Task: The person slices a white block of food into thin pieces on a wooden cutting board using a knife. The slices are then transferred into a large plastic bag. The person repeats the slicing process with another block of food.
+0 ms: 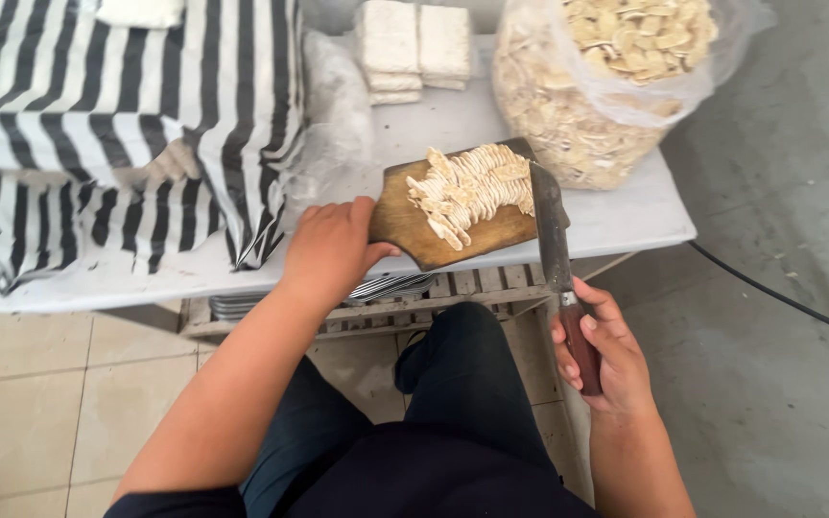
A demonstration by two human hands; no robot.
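- While the left hand clamps the near-left edge of the board, fingers curled over the rim, the board juts past the front edge of the table.
- Right hand is wrapped tight round the reddish-brown handle of the knife, low and to the right of the table edge.
- Knife blade points up and away, lying along the board's right side, its flat just beside the slices.
- Slices are pale, thin and piled in an overlapping heap on the board's far half.
- Behind the board stands a clear bag filled with similar pale pieces.
- Pale blocks sit stacked at the table's back.
- Striped cloth covers the table's left part.
- Dark trousers show below, between the arms.
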